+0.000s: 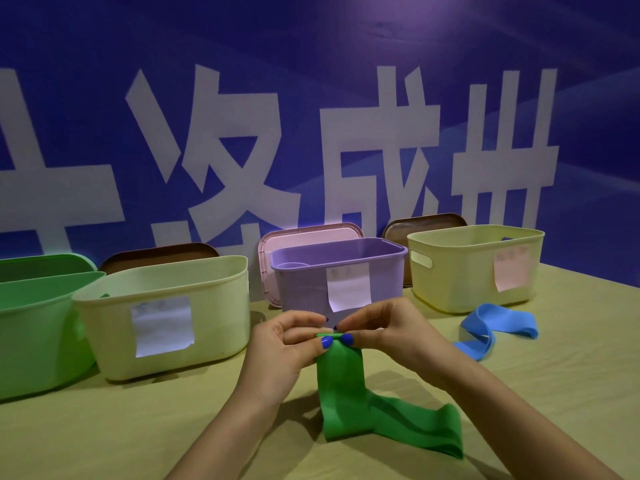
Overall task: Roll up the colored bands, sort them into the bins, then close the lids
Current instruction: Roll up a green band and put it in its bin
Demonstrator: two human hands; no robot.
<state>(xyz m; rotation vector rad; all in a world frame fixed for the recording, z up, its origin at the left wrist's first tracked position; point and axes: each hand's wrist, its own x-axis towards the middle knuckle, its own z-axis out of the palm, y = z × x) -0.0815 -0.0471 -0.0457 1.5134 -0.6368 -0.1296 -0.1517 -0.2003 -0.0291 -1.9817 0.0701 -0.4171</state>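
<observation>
A green band (pixel 346 393) hangs from both my hands in front of the purple bin (pixel 304 289). My left hand (pixel 280 344) and my right hand (pixel 388 327) pinch its top edge, which is curled into a small roll between thumbs and fingers. The band's lower part trails onto the table to the right. A blue band (pixel 498 327) lies loose on the table at the right, before the yellow bin (pixel 460 271). A cream bin (pixel 214 306) and a green bin (pixel 31 327) stand at the left. All bins stand without lids on.
Lids lean against the blue wall behind the bins: a pink lid (pixel 298 235), a brown lid (pixel 426 223), another brown lid (pixel 159 252) and a green lid (pixel 41 265). Paper labels hang on the cream, purple and yellow bins. The tan table (pixel 138 427) runs toward me.
</observation>
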